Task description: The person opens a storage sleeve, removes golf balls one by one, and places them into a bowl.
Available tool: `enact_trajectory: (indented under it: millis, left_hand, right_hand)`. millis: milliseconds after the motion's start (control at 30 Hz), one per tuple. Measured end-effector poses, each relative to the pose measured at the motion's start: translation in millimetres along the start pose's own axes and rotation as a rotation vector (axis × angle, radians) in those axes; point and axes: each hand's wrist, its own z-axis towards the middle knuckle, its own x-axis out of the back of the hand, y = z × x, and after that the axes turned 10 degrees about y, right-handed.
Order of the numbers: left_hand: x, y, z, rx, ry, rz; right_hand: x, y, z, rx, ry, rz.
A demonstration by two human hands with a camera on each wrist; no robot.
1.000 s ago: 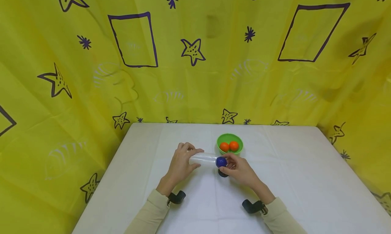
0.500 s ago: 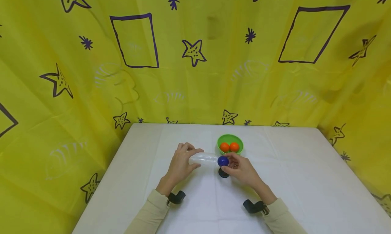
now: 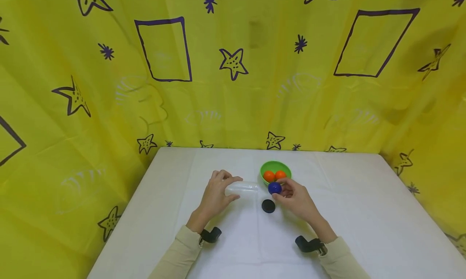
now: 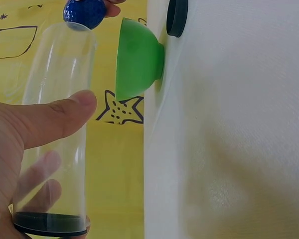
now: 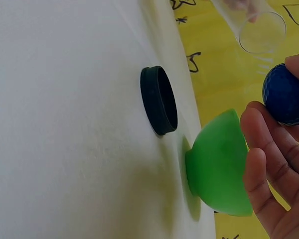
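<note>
My left hand (image 3: 215, 193) grips a clear plastic tube (image 4: 60, 74) around its closed end, which has a dark cap (image 4: 50, 223). The tube lies sideways above the table, its uncapped mouth facing right, and nothing shows inside it. Between thumb and fingers, my right hand (image 3: 296, 198) pinches a dark blue dimpled golf ball (image 5: 286, 94), a short way right of the tube's mouth. Below the ball, a black round lid (image 3: 268, 206) rests on the table. Just behind the ball stands a green bowl (image 3: 275, 165) with two orange balls (image 3: 269, 176) in it.
A white cloth covers the table (image 3: 233, 238). Yellow curtain (image 3: 255, 101) with drawn stars hangs behind the table's back edge and along the sides. Both wrists carry black camera mounts (image 3: 308, 244).
My right hand has drawn the blue golf ball rightward, away from the tube's mouth, so a gap now shows and the black lid is uncovered. The left hand stays put with the tube.
</note>
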Motion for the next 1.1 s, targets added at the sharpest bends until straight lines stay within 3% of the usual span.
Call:
enact_trajectory:
  millis: [533, 1100]
  left_hand:
    - [0.9, 2.2, 1.0, 0.023, -0.006, -0.005]
    - [1.9, 1.6, -0.2, 0.027, 0.005, -0.020]
  right_hand:
    - [21.6, 2.8, 16.7, 0.039, 0.189, -0.023]
    - [15.3, 6.6, 38.5, -0.063, 0.227, -0.046]
